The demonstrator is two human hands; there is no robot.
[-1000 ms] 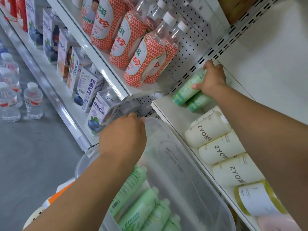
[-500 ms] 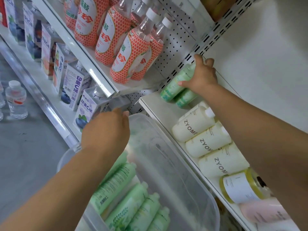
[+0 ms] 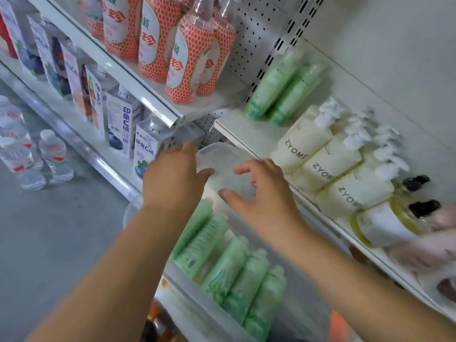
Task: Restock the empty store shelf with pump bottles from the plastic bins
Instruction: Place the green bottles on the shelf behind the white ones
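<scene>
1. Steadying the bin point(image 3: 222, 154) comes first. The left hand point(image 3: 172, 178) lies over its far rim, but its fingers are hidden, so its grip cannot be told.
2. Lower the right hand point(image 3: 261, 193), which is empty with fingers spread above the bin, onto the binned bottles point(image 3: 234, 272) lying side by side.
3. Grasp one by the body, not the pump, since a pump head would likely twist.
4. Place it beside the shelved green pair point(image 3: 283, 90) at the back left corner of the shelf point(image 3: 246, 134), keeping it apart from the white bottles point(image 3: 320, 164).
</scene>
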